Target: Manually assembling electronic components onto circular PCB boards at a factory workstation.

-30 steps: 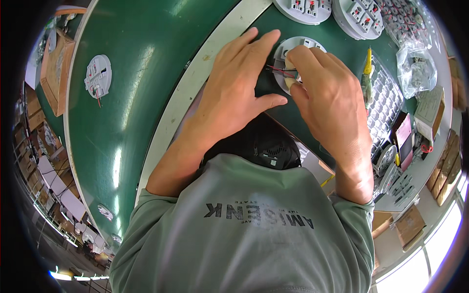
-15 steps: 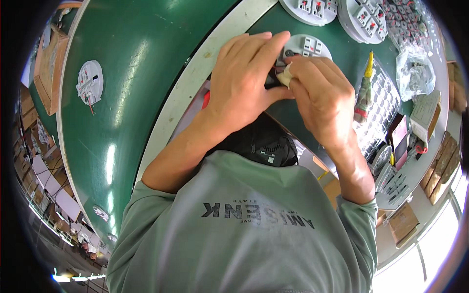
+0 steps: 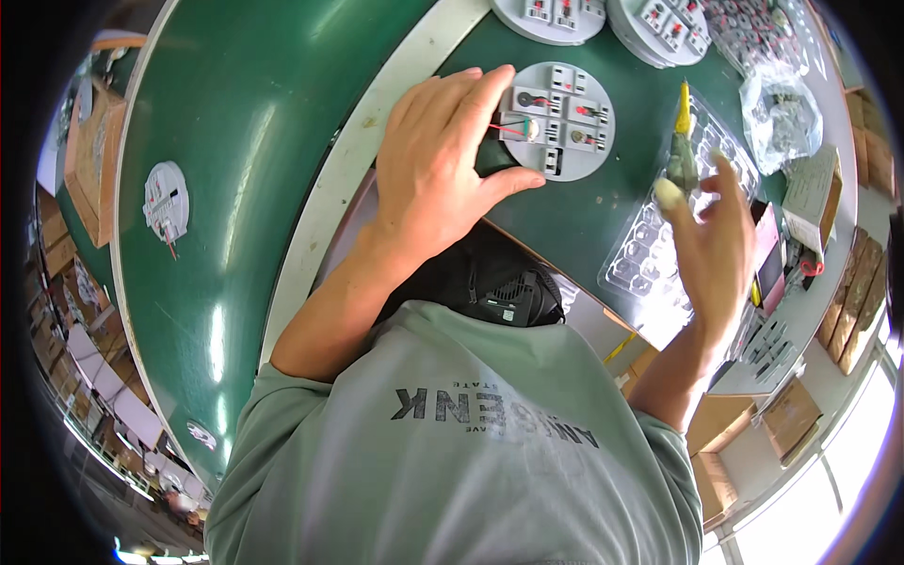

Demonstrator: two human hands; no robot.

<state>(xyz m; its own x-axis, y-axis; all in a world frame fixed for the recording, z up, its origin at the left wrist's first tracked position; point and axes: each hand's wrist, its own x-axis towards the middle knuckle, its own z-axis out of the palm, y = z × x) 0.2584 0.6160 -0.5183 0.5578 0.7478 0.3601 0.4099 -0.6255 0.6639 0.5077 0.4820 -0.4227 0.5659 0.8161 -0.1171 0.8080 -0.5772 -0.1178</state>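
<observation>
My left hand lies by the left edge of a round light-grey tray, fingers stretched out and thumb apart at the tray's near edge. Small parts with red and black wires sit in the tray's compartments. Beside the left fingers is a small component with thin red and green wires, partly hidden by the hand. My right hand, slightly blurred, reaches over a tool with a yellow pointed end and a greenish wrapped handle. Its thumb, with a pale cover on the tip, and forefinger stand apart on either side of the handle.
A clear plastic blister tray lies under the right hand. More round grey trays stand at the far edge, near a clear bag and a heap of small parts. Another grey disc rests on the green surface at left.
My right hand has left the round tray and moved right to the wrapped tool, its fingers now apart. The left hand stays by the tray, whose compartments now show.
</observation>
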